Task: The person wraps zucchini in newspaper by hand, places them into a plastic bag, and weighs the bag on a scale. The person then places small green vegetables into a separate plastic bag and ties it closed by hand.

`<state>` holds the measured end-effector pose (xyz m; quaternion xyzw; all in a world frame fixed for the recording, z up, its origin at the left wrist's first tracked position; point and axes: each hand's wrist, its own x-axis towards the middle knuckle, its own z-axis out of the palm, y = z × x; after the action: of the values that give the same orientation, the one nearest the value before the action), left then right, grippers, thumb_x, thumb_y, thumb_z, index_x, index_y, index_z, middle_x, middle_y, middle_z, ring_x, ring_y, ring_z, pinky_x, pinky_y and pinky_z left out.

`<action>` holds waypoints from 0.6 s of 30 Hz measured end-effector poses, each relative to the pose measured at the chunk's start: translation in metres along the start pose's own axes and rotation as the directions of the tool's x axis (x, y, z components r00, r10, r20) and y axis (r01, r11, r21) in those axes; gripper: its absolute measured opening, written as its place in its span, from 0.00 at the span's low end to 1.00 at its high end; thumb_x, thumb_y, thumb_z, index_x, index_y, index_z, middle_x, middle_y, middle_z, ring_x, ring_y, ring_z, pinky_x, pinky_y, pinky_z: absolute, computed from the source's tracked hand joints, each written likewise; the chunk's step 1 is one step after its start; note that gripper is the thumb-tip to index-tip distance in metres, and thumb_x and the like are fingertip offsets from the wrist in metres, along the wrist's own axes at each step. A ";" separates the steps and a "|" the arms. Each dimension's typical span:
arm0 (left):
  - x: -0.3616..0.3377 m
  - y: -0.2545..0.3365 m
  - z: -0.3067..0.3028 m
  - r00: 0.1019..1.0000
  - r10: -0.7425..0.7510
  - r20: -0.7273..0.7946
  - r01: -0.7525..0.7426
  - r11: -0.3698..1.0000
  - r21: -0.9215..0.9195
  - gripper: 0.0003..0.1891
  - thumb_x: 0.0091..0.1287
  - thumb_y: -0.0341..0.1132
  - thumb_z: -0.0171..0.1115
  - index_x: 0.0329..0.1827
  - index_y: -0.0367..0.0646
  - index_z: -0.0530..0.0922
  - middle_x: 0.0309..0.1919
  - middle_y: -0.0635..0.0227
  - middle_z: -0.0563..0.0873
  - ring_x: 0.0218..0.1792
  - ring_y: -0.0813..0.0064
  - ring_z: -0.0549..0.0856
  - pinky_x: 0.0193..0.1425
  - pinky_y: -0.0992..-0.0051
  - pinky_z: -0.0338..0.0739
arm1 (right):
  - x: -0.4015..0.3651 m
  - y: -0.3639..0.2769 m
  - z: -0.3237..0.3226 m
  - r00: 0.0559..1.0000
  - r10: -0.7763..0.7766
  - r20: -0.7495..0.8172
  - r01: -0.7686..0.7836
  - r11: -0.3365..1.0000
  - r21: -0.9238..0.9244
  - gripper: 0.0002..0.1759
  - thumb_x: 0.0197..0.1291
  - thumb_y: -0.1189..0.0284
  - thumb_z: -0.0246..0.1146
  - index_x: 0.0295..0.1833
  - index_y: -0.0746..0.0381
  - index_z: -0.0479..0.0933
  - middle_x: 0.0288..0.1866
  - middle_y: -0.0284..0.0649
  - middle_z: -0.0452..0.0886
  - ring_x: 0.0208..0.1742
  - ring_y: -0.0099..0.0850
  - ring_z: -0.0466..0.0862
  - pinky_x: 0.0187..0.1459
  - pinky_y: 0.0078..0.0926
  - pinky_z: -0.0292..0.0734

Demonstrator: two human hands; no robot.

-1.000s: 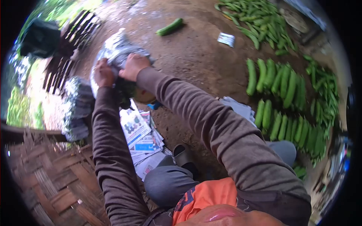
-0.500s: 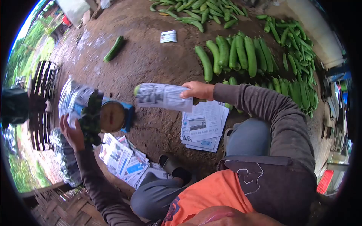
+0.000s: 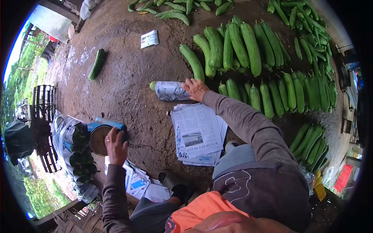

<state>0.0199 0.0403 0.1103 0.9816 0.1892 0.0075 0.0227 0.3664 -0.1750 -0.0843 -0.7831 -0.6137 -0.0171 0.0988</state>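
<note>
My right hand (image 3: 195,90) is closed round one end of a newspaper-wrapped gourd (image 3: 170,91), whose pale green tip shows at the far end. The wrapped gourd appears to lie on the dirt floor, just beyond a stack of newspaper sheets (image 3: 198,130). With fingers apart and nothing in it, my left hand (image 3: 116,145) hovers by a blue object with a round brownish top (image 3: 100,140). Left of that, a clear plastic bag (image 3: 64,134) holds a row of dark green things I cannot make out.
Rows of long green gourds (image 3: 233,48) lie to the right, with more gourds (image 3: 311,145) lower down. A single gourd (image 3: 96,64) and a folded paper packet (image 3: 149,39) lie on the ground ahead. Loose newspapers (image 3: 136,182) spread near my foot.
My right hand has brought the wrapped gourd toward the gourd rows and lower. My left hand has left the plastic bag and moved right, to the round-topped object. The view has shifted right.
</note>
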 end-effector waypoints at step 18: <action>-0.055 0.212 0.192 0.805 0.413 0.426 -0.258 0.890 -0.375 0.33 0.53 0.41 0.69 0.65 0.50 0.70 0.72 0.61 0.58 0.73 0.57 0.55 0.71 0.45 0.54 | -0.001 0.118 -0.054 0.965 0.193 -0.178 -0.239 0.926 -0.293 0.29 0.45 0.70 0.70 0.57 0.53 0.74 0.68 0.44 0.65 0.70 0.48 0.62 0.62 0.52 0.67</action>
<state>0.0515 -0.1847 -0.0718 0.9530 -0.0049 -0.2117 0.2168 0.4852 -0.2120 -0.0473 -0.8485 -0.5041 -0.1599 0.0197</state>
